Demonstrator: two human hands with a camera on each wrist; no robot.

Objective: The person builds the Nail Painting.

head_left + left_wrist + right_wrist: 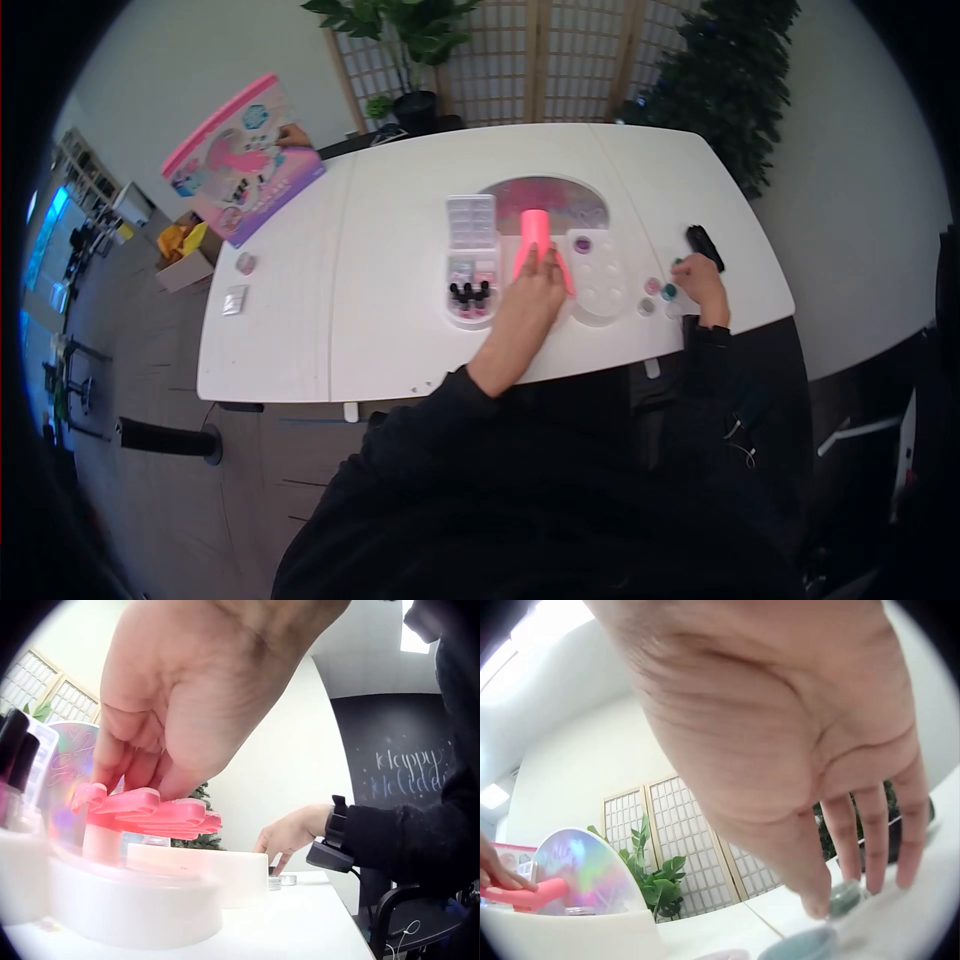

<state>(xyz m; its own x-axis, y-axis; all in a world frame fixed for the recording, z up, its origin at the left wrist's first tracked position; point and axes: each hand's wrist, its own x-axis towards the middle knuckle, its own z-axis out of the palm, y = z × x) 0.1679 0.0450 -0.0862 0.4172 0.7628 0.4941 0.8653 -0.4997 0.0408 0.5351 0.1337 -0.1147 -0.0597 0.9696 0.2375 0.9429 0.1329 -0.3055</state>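
My left hand [528, 310] rests with its fingertips on the pink piece [535, 225], which stands in the white tray in front of a shiny mirror-like panel [575, 200]; the left wrist view shows the fingers [135, 769] on its looped top. To the right, my right hand [703, 288] is at a group of small round jars, a pink one [653, 286] and a teal one [669, 292] among them. In the right wrist view a small green jar [845, 898] lies between thumb and fingers. A purple jar [582, 244] sits in the white holder [600, 285].
Left of the pink piece is an opened clear case [472, 222] with several black-capped bottles [469, 295]. A colourful box [240, 165], a small jar [246, 263] and a silver packet [234, 300] are at the left. A black object [705, 247] lies beyond my right hand.
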